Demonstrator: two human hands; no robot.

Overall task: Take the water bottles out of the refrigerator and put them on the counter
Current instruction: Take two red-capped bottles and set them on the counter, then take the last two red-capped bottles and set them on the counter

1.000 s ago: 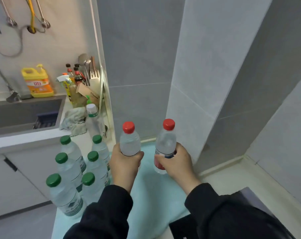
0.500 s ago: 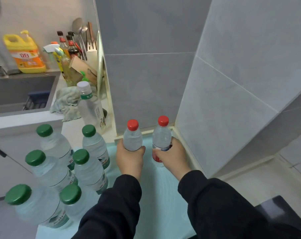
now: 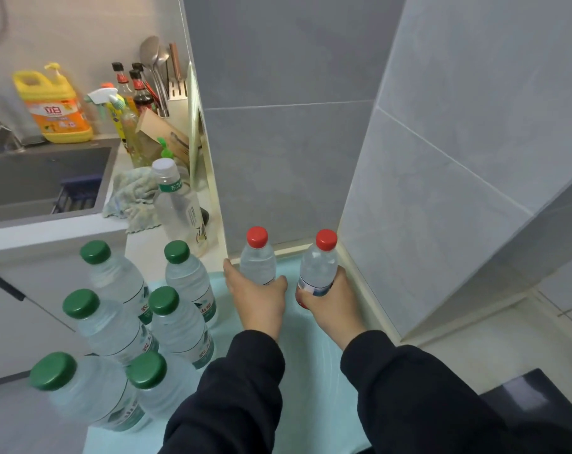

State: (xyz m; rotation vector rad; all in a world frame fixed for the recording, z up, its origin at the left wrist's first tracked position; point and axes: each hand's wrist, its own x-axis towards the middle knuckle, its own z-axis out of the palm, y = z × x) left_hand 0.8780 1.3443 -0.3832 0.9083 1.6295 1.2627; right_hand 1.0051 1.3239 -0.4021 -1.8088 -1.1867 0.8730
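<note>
My left hand [image 3: 258,299] grips a red-capped water bottle [image 3: 257,258] around its lower body. My right hand [image 3: 332,301] grips a second red-capped water bottle [image 3: 319,262] with a red and blue label. Both bottles stand upright in the back corner of the counter, low over the pale blue mat [image 3: 306,355]; I cannot tell whether their bases touch it. To the left, several green-capped water bottles [image 3: 176,317] stand in a cluster on the same mat. The refrigerator is out of view.
A white-capped drink bottle [image 3: 178,208] and a crumpled cloth [image 3: 132,198] sit behind the cluster. Beyond are a sink [image 3: 42,181], yellow detergent jug [image 3: 53,104], sauce bottles and a utensil holder [image 3: 176,93]. Grey tiled walls [image 3: 284,142] enclose the corner closely on the right.
Both hands moved the red-capped bottles forward and down into the back corner of the counter. My view tilted down and closer to the counter.
</note>
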